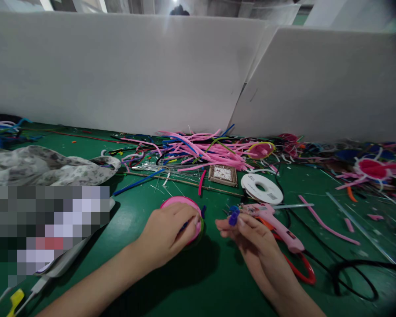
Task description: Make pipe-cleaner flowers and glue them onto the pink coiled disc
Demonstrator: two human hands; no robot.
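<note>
Head view: left hand (171, 226) curls its fingers over a pink disc (176, 201) low at the bench (143, 198), probably steadying it; grip hidden, can't tell what's pinched. Right hand (255, 233) pinches a small blue piece (233, 218), fingers nearly closed, probably to keep it controllable. Around: cloth (53, 163) left, pink strips (207, 152) behind, then white spool (271, 193); glue gun (292, 240) and red handle (305, 276) crowd the right hand.
</note>
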